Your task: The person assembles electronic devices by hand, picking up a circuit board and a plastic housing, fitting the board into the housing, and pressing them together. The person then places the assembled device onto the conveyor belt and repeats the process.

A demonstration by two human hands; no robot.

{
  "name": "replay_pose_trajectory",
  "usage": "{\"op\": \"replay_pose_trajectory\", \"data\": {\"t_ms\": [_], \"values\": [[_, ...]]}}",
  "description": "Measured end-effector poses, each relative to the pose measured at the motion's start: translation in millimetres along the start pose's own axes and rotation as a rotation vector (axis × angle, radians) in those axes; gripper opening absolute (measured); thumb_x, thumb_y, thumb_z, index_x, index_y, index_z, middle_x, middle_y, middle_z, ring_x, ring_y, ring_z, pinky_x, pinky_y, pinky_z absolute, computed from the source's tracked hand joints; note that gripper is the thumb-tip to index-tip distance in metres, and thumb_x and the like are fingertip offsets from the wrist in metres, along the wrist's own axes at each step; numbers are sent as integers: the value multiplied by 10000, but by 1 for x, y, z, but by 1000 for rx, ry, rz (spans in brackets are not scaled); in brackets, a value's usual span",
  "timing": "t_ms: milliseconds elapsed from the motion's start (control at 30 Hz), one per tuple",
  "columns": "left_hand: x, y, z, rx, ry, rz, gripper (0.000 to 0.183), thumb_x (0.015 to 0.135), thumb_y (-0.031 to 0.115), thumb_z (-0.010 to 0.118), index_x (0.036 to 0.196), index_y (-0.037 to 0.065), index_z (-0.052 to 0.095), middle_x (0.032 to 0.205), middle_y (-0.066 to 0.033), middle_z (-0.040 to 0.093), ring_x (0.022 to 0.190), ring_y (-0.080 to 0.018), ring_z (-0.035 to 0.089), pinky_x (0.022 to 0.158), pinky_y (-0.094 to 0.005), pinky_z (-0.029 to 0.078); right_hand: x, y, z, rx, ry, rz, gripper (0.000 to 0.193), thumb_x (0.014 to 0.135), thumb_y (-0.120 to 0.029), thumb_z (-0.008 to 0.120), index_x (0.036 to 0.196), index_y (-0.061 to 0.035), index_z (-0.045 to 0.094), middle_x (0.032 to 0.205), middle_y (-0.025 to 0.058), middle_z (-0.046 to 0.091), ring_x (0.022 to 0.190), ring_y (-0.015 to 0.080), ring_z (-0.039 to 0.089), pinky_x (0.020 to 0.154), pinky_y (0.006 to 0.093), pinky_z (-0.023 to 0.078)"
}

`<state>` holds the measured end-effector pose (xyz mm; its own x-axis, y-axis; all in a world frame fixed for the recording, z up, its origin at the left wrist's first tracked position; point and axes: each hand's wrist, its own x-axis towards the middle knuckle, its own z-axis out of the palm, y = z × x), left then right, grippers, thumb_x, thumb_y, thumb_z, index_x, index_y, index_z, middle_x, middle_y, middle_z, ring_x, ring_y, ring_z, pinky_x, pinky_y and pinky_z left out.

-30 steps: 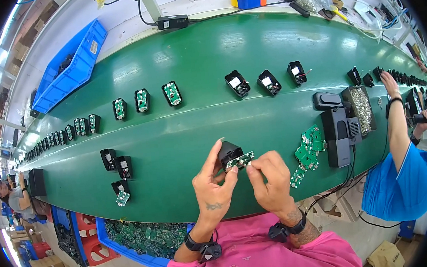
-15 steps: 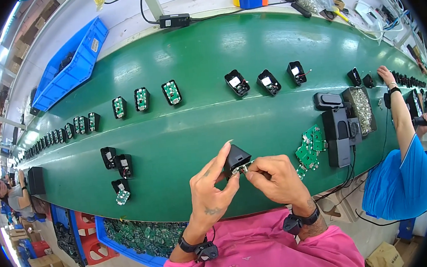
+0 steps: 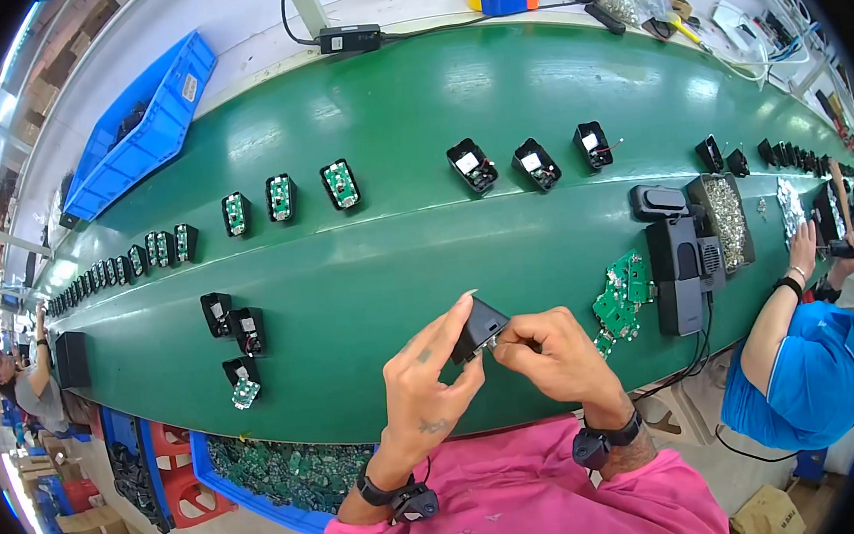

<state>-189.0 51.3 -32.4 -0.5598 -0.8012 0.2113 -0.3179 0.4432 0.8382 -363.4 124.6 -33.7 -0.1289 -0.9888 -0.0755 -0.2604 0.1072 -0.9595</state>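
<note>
One black plastic housing (image 3: pixel 483 319), lower centre of frame.
Left hand (image 3: pixel 422 383) curled around it; right hand (image 3: pixel 559 357) pinched at rim, contents unclear. Just tipped further: PCB face now hidden, fit uncheckable.

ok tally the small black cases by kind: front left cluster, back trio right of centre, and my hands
Open case with a green board at its near end: 1
Open cases, no green board showing: 5
Held case, left hand and right hand on it: 1
Total: 7

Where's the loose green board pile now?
Head view, right side: the pile lies on the green table, between the right hand and the black device.
</note>
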Motion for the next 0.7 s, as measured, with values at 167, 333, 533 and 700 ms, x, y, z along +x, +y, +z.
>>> {"op": "replay_pose_trajectory", "data": {"t_ms": [167,333,533,700], "values": [[1,-2,3,-1,8,39,620,725,-67,720,1323,68,628,1157,-149,702,979,-203,711,793,-318,617,-4,2,4,82,19,114,156,862,-102,646,805,43,640,569,128,529,480,160,471,477,341,365],[-7,-1,15,-57,88,-68,579,734,-62,726,1295,54,644,1129,-145,714,982,-197,711,770,-308,623,-2,1,7,-35,68,82,145,869,-91,641,809,41,643,583,128,550,492,146,479,482,332,374],[-3,-15,22,-407,-12,-262,579,812,-62,695,1369,-3,548,1206,-141,655,1021,-189,682,817,-297,609,-12,12,10,-19,147,55,148,898,-101,669,868,41,640,630,79,600,518,110,497,487,293,384],[1,-25,24,-631,10,-358,604,864,-60,663,1427,-15,448,1219,-173,614,1002,-176,674,811,-284,600,-9,36,20,158,344,63,134,952,-91,646,968,39,621,751,18,640,582,60,526,496,222,399]]}}
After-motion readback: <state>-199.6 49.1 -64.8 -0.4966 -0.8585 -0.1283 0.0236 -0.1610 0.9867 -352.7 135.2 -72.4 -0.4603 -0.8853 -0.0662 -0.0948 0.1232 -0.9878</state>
